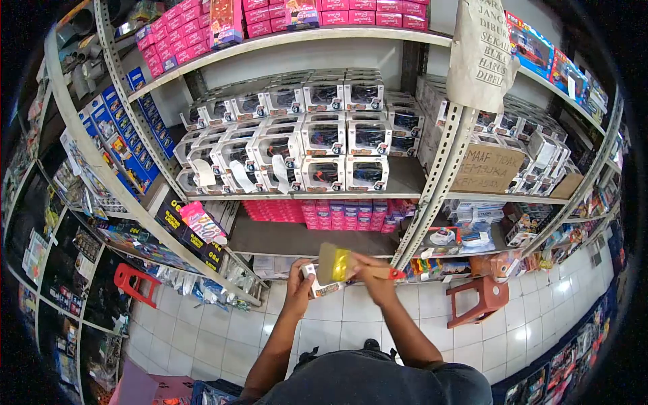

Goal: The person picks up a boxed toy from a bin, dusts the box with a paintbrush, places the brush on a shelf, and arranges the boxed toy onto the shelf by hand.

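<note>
My left hand [298, 286] is closed around one side of a small white toy box [328, 290], held out in front of my body at the height of the lowest shelf. My right hand [376, 277] grips a wide paintbrush [340, 265] with a yellow band. Its red handle end pokes out past my fingers. The flat bristles point left, over the box, and hide much of it; whether they touch it I cannot tell. Behind, several rows of white window boxes with toy vehicles [324, 135] stand stacked on the middle shelf.
Pink boxes [336, 214] fill part of the lower shelf, with a slotted metal upright [432, 196] beside it. A handwritten cardboard sign [487, 167] leans among boxes at right. Plastic stools, one red [137, 283] and one reddish-pink [480, 300], stand on the tiled floor [337, 331].
</note>
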### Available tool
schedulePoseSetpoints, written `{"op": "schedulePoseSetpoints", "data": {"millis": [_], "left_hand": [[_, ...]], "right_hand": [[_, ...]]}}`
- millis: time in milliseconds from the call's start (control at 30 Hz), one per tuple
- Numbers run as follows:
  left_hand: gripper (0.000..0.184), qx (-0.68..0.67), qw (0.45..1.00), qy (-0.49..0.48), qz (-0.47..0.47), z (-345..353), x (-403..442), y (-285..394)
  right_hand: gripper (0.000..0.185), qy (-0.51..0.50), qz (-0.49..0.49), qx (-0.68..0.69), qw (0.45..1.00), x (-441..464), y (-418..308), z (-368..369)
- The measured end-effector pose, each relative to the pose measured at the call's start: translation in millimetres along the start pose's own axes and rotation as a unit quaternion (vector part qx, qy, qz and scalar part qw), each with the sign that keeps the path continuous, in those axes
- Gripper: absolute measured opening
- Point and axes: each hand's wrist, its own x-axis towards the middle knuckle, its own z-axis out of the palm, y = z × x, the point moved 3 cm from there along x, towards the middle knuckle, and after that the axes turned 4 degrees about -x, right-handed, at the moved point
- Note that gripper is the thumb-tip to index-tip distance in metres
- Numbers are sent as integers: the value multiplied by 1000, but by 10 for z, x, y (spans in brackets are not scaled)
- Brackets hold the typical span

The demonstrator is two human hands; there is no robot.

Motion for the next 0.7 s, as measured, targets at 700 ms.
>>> {"op": "schedulePoseSetpoints", "data": {"millis": [700], "left_hand": [[54, -1, 996, -23, 90, 21, 42, 143]], "right_hand": [[31, -95, -61, -54, 992, -164, -192, -117]]}}
